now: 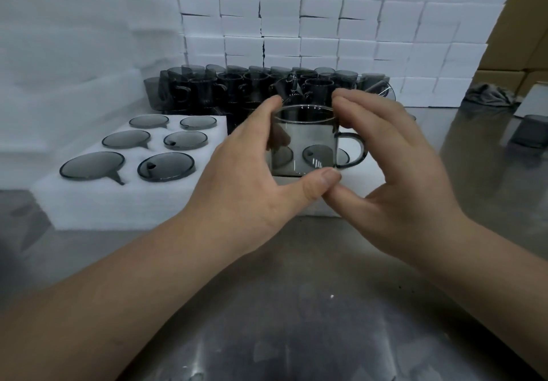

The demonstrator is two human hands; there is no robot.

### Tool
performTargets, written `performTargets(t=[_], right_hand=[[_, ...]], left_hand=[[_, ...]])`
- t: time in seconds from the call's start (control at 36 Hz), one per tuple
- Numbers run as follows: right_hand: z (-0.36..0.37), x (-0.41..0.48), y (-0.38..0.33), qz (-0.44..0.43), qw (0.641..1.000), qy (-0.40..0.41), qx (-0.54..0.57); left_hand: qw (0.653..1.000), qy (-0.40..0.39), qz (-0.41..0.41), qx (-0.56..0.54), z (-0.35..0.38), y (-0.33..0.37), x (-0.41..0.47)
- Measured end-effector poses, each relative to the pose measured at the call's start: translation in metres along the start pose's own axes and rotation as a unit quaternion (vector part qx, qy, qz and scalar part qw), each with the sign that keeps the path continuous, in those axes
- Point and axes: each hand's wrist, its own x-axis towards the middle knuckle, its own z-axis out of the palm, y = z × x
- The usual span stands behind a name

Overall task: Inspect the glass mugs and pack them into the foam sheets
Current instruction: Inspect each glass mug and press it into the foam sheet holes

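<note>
Steel table (299,265), grey glass mug (307,139) aloft

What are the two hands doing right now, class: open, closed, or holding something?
Left hand: holding the glass mug, thumb under it, fingers at the rim.
Right hand: holding the same mug from the handle side.

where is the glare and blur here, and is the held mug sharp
Head view: glare streaks the steel table near the bottom; small highlights sit on the held mug, fairly sharp between the left hand and right hand; the mugs behind look dim and soft; wide-angle distortion bows the white boxes.
</note>
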Motion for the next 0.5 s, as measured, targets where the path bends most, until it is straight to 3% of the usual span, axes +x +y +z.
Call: performTargets(t=[0.22, 0.5], right_hand=[[-0.0044, 0.0004, 0.0025, 0.062, 0.996, -0.055, 0.020], [-0.0055, -0.0015, 0.0043, 0.154, 0.985, -0.079, 0.021]], left_hand=[[1.000, 0.021, -0.001, 0.014, 0.0001, -0.0006, -0.0001], [0.995, 0.039, 0.038, -0.080, 0.0014, -0.0005, -0.0024]])
